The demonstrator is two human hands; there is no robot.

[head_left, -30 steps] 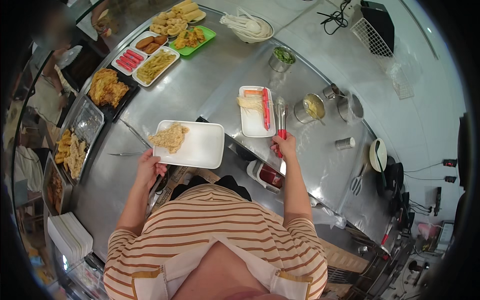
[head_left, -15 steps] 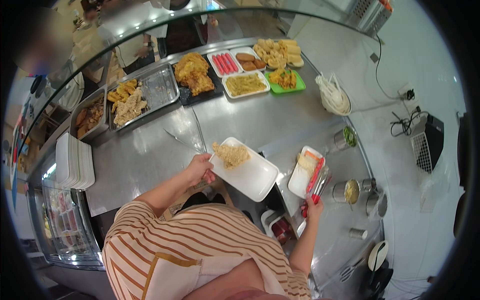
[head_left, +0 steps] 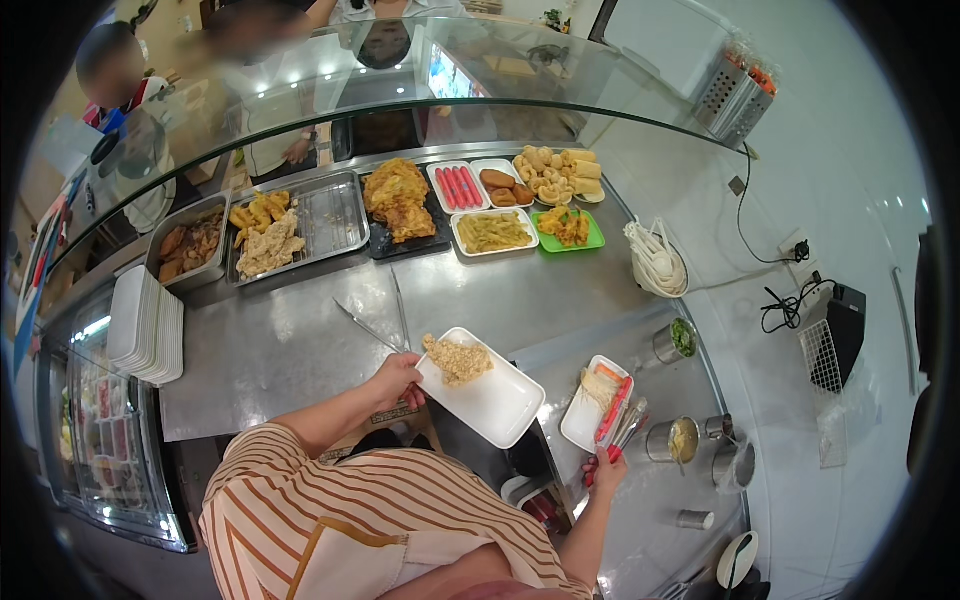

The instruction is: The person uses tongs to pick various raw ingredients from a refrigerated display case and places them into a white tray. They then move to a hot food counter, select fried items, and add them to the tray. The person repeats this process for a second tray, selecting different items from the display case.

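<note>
- Head view: the left hand (head_left: 397,378) is closed on the near-left corner of a white rectangular plate (head_left: 500,405), thumb on top, fingers under the rim.
- The plate sits tilted over the edge of the steel counter (head_left: 300,340), part of it above the gap in front of the person. A heap of pale crumbed food (head_left: 458,360) lies at the end nearest the hand.
- The right hand (head_left: 606,468) is closed around the handles of red tongs (head_left: 613,412), which reach over a small white tray (head_left: 590,420) holding a few pieces of food.
- Metal tongs (head_left: 375,327) lie loose on the counter, just beyond the plate.
- Risk: a one-corner grip gives little control; if the plate tips further, the food may slide off into the gap.
- Risk: the tongs rest close to the small tray's edge, so a sideways pull could drag it toward the steel cup (head_left: 677,440) beside it.
</note>
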